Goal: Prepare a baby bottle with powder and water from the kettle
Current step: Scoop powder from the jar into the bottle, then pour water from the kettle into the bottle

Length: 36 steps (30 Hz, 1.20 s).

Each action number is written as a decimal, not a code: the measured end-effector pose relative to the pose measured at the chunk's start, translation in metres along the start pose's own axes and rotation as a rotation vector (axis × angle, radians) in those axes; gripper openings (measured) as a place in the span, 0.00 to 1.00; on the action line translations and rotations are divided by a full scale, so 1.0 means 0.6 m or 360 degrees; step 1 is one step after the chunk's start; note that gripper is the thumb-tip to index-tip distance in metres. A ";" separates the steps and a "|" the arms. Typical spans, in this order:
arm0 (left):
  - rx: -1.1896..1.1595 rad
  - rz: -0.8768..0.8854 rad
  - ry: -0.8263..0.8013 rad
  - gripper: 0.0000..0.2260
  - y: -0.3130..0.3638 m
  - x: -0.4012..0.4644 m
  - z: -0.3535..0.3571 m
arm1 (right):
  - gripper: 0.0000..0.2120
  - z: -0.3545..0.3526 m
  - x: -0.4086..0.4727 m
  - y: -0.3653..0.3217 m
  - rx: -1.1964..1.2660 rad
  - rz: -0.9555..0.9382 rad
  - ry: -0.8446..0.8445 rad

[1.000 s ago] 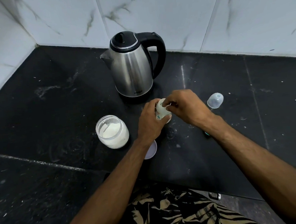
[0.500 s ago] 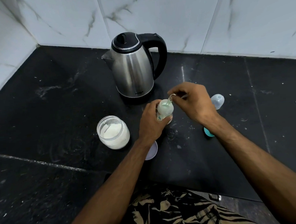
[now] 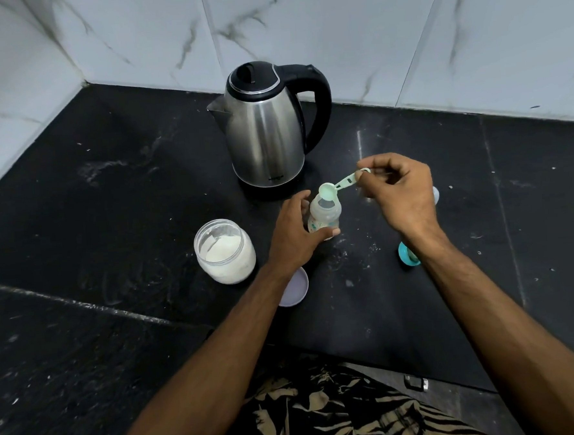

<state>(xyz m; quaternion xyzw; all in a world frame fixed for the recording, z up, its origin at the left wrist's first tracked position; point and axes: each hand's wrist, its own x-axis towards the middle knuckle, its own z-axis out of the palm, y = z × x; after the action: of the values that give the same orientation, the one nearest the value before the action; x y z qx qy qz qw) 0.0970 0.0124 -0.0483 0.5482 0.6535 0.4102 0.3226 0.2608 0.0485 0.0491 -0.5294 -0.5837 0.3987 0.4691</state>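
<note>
A small clear baby bottle (image 3: 325,211) stands open on the black counter (image 3: 110,201), and my left hand (image 3: 295,238) grips its lower body. My right hand (image 3: 401,193) pinches the handle of a pale green measuring scoop (image 3: 341,185), whose bowl sits right over the bottle's mouth. An open glass jar of white powder (image 3: 224,251) stands to the left of the bottle. The steel kettle (image 3: 267,131) with a black lid and handle stands just behind, lid down.
A pale round jar lid (image 3: 295,289) lies under my left forearm. A teal bottle ring (image 3: 407,253) lies right of the bottle, and a clear cap (image 3: 436,194) peeks out behind my right hand. White marble walls close the back and left.
My right hand has lifted away from the bottle's mouth and drawn back to the right, so the green scoop now shows above the opening. My left hand keeps its hold on the bottle.
</note>
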 end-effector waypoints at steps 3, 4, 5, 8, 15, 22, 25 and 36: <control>0.0011 -0.0054 -0.0015 0.39 -0.002 -0.015 -0.011 | 0.05 0.008 -0.005 -0.011 0.0142 0.0039 -0.0016; 0.0015 -0.0072 -0.0018 0.39 -0.002 -0.022 -0.015 | 0.06 0.013 -0.007 -0.015 0.0188 0.0052 -0.0055; 0.0015 -0.0086 -0.0016 0.39 -0.003 -0.031 -0.019 | 0.06 0.021 -0.010 -0.020 0.0236 0.0062 -0.0115; -0.0047 -0.0144 -0.0020 0.39 -0.005 -0.056 -0.036 | 0.05 0.057 -0.025 -0.037 0.0352 0.0048 -0.0342; 0.0171 -0.0120 -0.0014 0.29 0.001 -0.093 -0.059 | 0.05 0.176 -0.059 -0.058 0.0230 -0.0117 -0.0705; 0.0257 -0.0238 -0.0017 0.21 -0.004 -0.123 -0.073 | 0.05 0.244 -0.076 -0.033 -0.0281 -0.0240 -0.0859; 0.0239 -0.0276 -0.0050 0.18 -0.006 -0.127 -0.078 | 0.05 0.253 -0.082 -0.031 -0.0456 -0.0302 -0.0918; 0.0402 -0.0327 -0.0282 0.21 -0.023 -0.124 -0.073 | 0.08 0.256 -0.082 -0.035 -0.0730 -0.0509 -0.1071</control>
<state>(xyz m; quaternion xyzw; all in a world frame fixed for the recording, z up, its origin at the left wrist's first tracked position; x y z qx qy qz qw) 0.0666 -0.0695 -0.0428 0.5489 0.7213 0.2398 0.3477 0.1067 0.0017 0.0260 -0.3634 -0.8521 0.3315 0.1790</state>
